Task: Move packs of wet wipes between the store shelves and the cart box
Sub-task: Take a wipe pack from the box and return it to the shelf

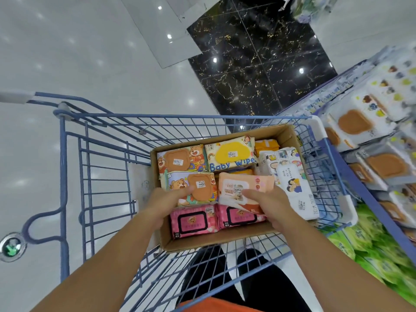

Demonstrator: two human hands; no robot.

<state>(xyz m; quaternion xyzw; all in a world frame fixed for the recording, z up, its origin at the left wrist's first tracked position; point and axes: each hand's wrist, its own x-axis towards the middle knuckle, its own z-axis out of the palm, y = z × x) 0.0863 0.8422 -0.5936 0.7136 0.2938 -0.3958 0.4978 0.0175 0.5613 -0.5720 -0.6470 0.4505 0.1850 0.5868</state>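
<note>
A cardboard box (227, 237) sits in a blue wire cart (74, 176) and is filled with several packs of wet wipes. My left hand (166, 202) grips the near edge of a bear-print pack (198, 185) with a brown lid, thumb on top. My right hand (267, 203) holds a peach pack (243, 185) lying beside it. Two pink packs (193, 221) lie nearest me. A yellow-lidded "Baby Wipes" pack (231, 155) and another bear pack (180, 159) lie at the far side. A white pack (295, 188) rests along the box's right side.
Store shelves (371, 136) on the right hold rows of white wipes packs with brown lids, with green packs (364, 242) lower down. The glossy white floor spreads left of the cart, black marble tiles (258, 64) ahead. My dark trouser legs stand behind the cart.
</note>
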